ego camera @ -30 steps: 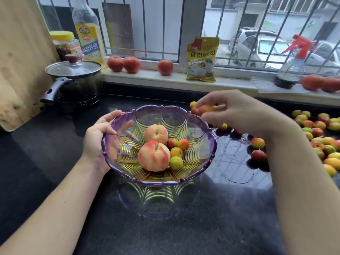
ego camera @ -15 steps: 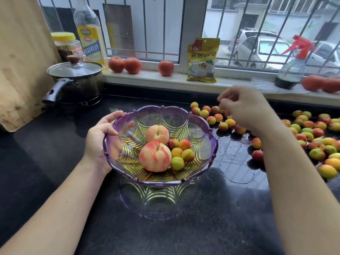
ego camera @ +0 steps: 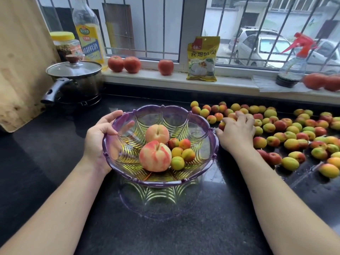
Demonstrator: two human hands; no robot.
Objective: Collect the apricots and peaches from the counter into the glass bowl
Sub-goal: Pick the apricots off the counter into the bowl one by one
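Note:
The purple-tinted glass bowl (ego camera: 184, 118) stands on the black counter (ego camera: 165, 227) at centre. Two peaches (ego camera: 154, 156) and several small apricots (ego camera: 177, 162) lie in it. My left hand (ego camera: 97, 137) grips the bowl's left rim, thumb over the edge. My right hand (ego camera: 237, 133) lies palm down just right of the bowl, its fingers curled over a few loose apricots (ego camera: 221, 125). Many more apricots (ego camera: 292, 129) are scattered across the counter to the right.
A lidded pot (ego camera: 77, 80) sits at the back left beside a wooden board (ego camera: 20, 61). On the windowsill stand an oil bottle (ego camera: 88, 34), a jar (ego camera: 64, 43), tomatoes (ego camera: 125, 64), a yellow packet (ego camera: 202, 58) and a spray bottle (ego camera: 294, 67).
My right hand let an apricot fall into the bowl, swung right and came down onto the loose apricots. My left hand and the bowl have stayed put.

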